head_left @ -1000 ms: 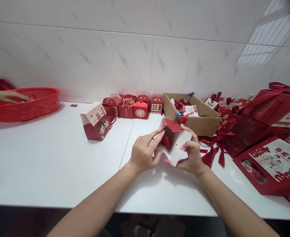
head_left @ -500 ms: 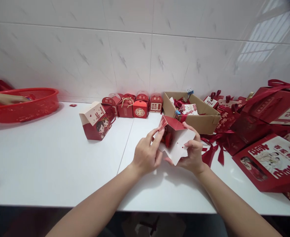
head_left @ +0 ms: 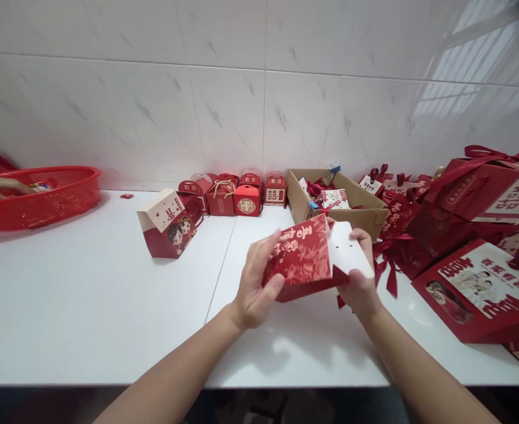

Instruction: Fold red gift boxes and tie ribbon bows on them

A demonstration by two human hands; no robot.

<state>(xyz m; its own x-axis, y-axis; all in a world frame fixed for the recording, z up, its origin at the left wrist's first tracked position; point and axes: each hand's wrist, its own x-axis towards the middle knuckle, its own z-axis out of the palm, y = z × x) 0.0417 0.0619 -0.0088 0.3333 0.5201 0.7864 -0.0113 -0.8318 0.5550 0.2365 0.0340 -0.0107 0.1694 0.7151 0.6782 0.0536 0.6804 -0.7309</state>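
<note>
Above the white table, both my hands grip one red gift box (head_left: 306, 253) with pale lettering, tipped on its side. My left hand (head_left: 259, 282) wraps round its left end, thumb across the front. My right hand (head_left: 360, 282) is closed on the other end, where a white flap (head_left: 348, 247) with two small holes stands out. The box's inside is hidden from me. Right behind it is an open cardboard box (head_left: 365, 218) with red and white tags and ribbon in it. Dark red ribbon (head_left: 391, 277) trails over the table beside my right hand.
A red and cream box (head_left: 169, 227) stands left of centre. Several small red boxes (head_left: 248, 200) line the tiled wall. At far left, another person's hand (head_left: 3, 185) is in a red plastic basket (head_left: 60, 203). Large red gift boxes (head_left: 484, 294) crowd the right side.
My hands have turned the box over: its open, white-lined mouth with red contents faced me before, and now its printed red side does. My left hand has shifted to hold its end.
</note>
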